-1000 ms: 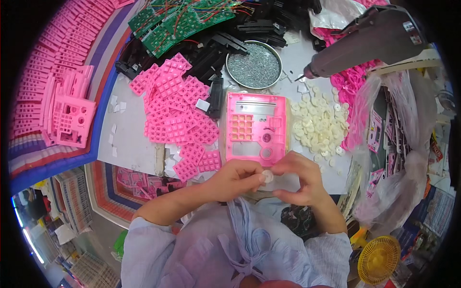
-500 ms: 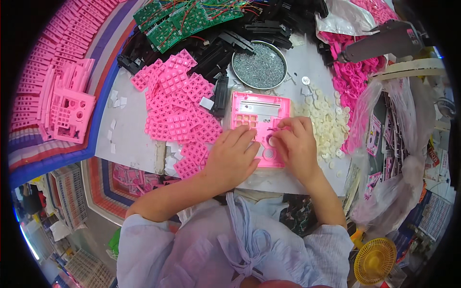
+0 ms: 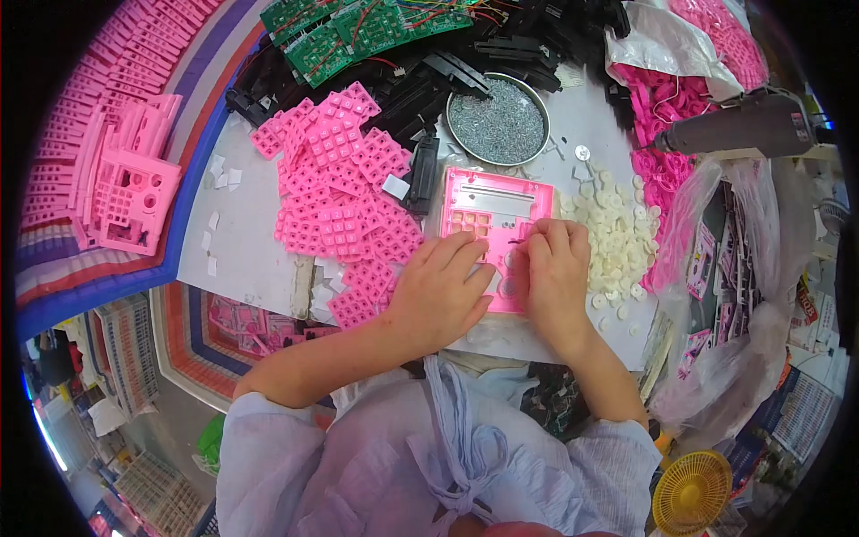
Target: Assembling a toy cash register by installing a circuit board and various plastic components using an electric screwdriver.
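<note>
On the white worktable before me lies a pink plastic casing (image 3: 495, 229), its open side up, with a silvery strip near its far end and a grid of square holes holding pale keys. My left hand (image 3: 438, 291) grips the casing's left side, fingers bent over the key grid and thumb toward the near edge. Above the casing's right side, the fingers of my right hand (image 3: 555, 277) are pinched together. A small dark piece shows by these fingertips; whatever is between them is hidden. Round openings lie just under and beside the right fingers.
Left of the casing are heaped pink keypads (image 3: 344, 210). A round tin of small screws (image 3: 497, 121) stands beyond it, and white plastic discs (image 3: 613, 233) are strewn to the right. Green circuit boards (image 3: 358, 36) and black parts (image 3: 423, 174) lie at the back.
My right fingers have drawn closer together and shifted slightly over the casing's right side. A pale disc seen at them before is now hidden. The left hand keeps its place on the casing.
</note>
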`<state>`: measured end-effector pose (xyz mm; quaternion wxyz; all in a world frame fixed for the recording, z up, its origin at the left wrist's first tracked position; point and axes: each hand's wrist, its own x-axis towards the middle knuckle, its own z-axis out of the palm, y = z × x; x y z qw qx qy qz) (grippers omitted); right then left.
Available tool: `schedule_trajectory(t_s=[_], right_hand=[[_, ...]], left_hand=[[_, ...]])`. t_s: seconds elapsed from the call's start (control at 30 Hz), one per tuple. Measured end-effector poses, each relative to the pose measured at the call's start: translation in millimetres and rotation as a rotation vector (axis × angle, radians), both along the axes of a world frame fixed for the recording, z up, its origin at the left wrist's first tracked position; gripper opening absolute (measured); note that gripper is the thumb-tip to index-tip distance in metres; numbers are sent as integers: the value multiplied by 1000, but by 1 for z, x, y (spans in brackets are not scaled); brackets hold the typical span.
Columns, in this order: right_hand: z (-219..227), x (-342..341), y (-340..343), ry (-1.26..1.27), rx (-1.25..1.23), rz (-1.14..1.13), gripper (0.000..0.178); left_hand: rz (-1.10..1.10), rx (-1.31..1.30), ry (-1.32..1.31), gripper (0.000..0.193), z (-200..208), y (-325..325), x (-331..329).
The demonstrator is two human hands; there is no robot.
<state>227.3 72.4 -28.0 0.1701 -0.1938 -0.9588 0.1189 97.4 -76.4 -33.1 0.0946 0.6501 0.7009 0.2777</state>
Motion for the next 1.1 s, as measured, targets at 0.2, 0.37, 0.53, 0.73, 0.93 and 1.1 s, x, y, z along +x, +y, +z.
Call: schedule_trajectory(t_s=[0.2,0.37,0.53,0.73,0.93,1.1], right_hand=[[-3,-1,-3,-28,-24,-56,21],[16,6,21,145,-191,-86,31],[67,-32,75,1061,-486,146,50],[102,-47,103,626,-984,358,46],[95,-37,92,661,-1108,421,45],[66,-9,40,947,-1322,408,45]], left_hand=[[-41,20,-54,32,6,7,-8],[138,93,8,15,8,81,-64],[71,-269,293,12,-18,155,-100],[122,-66,313,13,-19,159,-94],[29,-183,317,16,3,156,-90],[-203,95,34,14,18,87,-39]])
